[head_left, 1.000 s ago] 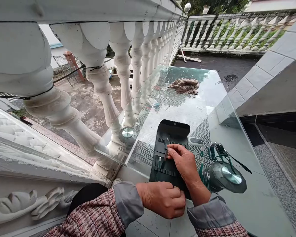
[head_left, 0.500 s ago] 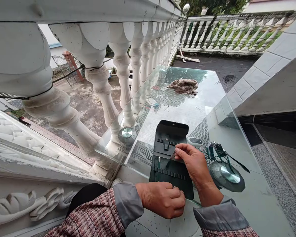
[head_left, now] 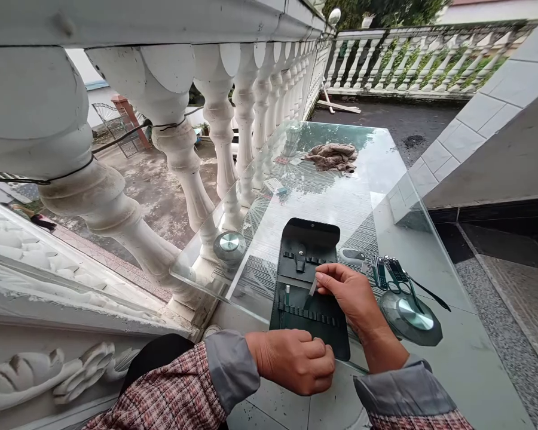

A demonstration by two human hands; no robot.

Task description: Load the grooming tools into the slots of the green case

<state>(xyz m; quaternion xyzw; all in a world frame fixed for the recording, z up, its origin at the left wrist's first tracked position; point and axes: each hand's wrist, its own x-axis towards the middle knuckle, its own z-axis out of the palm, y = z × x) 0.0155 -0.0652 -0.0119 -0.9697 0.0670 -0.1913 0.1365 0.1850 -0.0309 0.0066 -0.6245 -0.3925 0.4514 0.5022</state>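
Observation:
A black manicure case [head_left: 311, 236] lies unfolded on the glass tabletop, with rows of elastic loops across both halves. In my right hand [head_left: 352, 295] a thin flat metal manicure tool [head_left: 312, 291] is pinched between thumb and fingers. The tool slants down, its lower end at the loops of the near half. My left hand [head_left: 296, 361] is curled over the near edge of the case, its thumb and fingertips hidden. One slim tool [head_left: 287, 294] stands in a loop at the left. To the right lie nail clippers [head_left: 379, 272] and scissors [head_left: 401, 286].
The glass table [head_left: 430, 251] has round metal supports [head_left: 230, 243] showing through it. A crumpled brown cloth [head_left: 332, 157] lies at the far end, and a small box [head_left: 275, 186] shows further left. White balusters [head_left: 215, 119] run along the left side.
The metal tool in my right hand is tilted more upright and shows its flat face more. My left hand stays at the near edge of the case.

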